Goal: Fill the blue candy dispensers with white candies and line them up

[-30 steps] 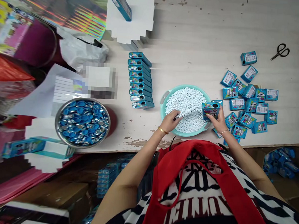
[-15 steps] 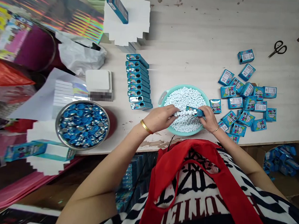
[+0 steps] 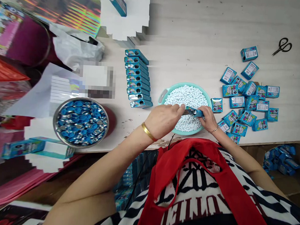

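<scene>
Over the teal basin [image 3: 160,100] of small white candies [image 3: 188,124], my right hand [image 3: 208,118] grips a small blue candy box [image 3: 196,112], its end with the opening turned to the left. My left hand [image 3: 164,120] is closed around a small scoop [image 3: 187,111], mostly hidden by the fingers. The scoop's tip meets the box's opening, where a few white candies show. A row of similar blue boxes [image 3: 139,80] stands to the left of the basin, several with candies showing in their round holes.
Several blue boxes [image 3: 251,102] lie scattered at the right, with scissors [image 3: 282,46] beyond. At the left stand a metal bowl [image 3: 54,121] of blue-and-silver caps and a stack of white card [image 3: 126,15]. A cardboard box [image 3: 284,185] sits below the table's right edge.
The right hand has brought its box leftward over the basin, opening turned toward the left hand. The left hand has lifted a scoop of candies to it, and the scoop now shows fewer candies.
</scene>
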Tool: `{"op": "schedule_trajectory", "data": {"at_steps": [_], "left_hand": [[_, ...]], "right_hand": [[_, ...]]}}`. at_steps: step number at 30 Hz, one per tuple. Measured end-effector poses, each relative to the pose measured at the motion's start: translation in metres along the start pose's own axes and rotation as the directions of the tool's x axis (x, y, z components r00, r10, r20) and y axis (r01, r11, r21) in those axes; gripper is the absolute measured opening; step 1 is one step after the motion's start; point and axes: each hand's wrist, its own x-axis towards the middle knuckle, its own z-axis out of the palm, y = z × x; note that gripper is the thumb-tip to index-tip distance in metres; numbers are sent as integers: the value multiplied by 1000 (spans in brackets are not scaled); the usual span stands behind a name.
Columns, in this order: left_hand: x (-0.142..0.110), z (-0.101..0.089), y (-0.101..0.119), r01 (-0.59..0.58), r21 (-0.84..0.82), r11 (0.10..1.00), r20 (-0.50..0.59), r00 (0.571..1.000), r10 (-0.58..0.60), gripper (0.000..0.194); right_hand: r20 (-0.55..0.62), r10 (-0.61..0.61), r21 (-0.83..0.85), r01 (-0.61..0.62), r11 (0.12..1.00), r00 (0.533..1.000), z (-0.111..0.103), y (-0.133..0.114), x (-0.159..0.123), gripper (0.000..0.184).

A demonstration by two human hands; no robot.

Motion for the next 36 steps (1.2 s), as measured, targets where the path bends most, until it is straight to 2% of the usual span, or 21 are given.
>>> {"op": "schedule_trajectory", "data": {"at_steps": [2, 4, 7, 9, 11, 13, 15, 18, 21, 24, 30, 33, 36], "left_hand": [[-7, 12, -19, 27, -4, 1000, -18, 999, -27, 29], [-13, 34, -46, 76, -32, 997, -56, 995, -77, 28], [-15, 84, -83, 209, -75, 975, -47, 976, -212, 24], [-6, 122, -93, 293, -94, 952, 20, 956, -292, 16], [13, 157, -89, 332, -138, 933, 60, 943, -327, 13], [37, 183, -74, 333, -233, 914, 41, 942, -332, 15], [59, 201, -59, 312, -332, 890, -1, 944, -331, 18], [74, 211, -50, 280, -402, 871, -35, 947, -321, 23], [65, 206, -58, 221, -470, 855, -43, 961, -272, 25], [45, 186, -68, 120, -556, 822, -86, 976, -201, 26], [13, 107, -62, -50, -493, 869, -149, 988, -28, 29], [10, 70, -51, -104, -406, 908, -103, 992, 68, 28], [14, 44, -40, -105, -265, 959, -4, 994, 108, 24]], "right_hand": [[-20, -1, -1, 1, 1000, 1000, 0, 3, -1, 39], [-37, 10, 11, -10, 1000, 999, -2, 7, -2, 40], [-73, 73, 54, -69, 996, 995, -9, 10, -4, 39], [-112, 126, 76, -118, 990, 986, -16, 10, -5, 36], [-152, 171, 92, -159, 983, 973, -24, 10, -5, 34], [-194, 211, 110, -192, 975, 958, -32, 9, -6, 32], [-233, 251, 137, -223, 965, 940, -38, 9, -7, 32], [-258, 311, 172, -273, 946, 915, -42, 10, -8, 34], [-259, 337, 182, -297, 937, 905, -43, 12, -11, 37], [-252, 299, 144, -269, 952, 920, -42, 14, -13, 35], [-194, 146, -32, -155, 987, 970, -36, 14, -14, 33], [-141, 73, -72, -84, 994, 987, -27, 9, -11, 39], [-92, 39, -73, -45, 996, 995, -18, 3, -8, 43]]}}
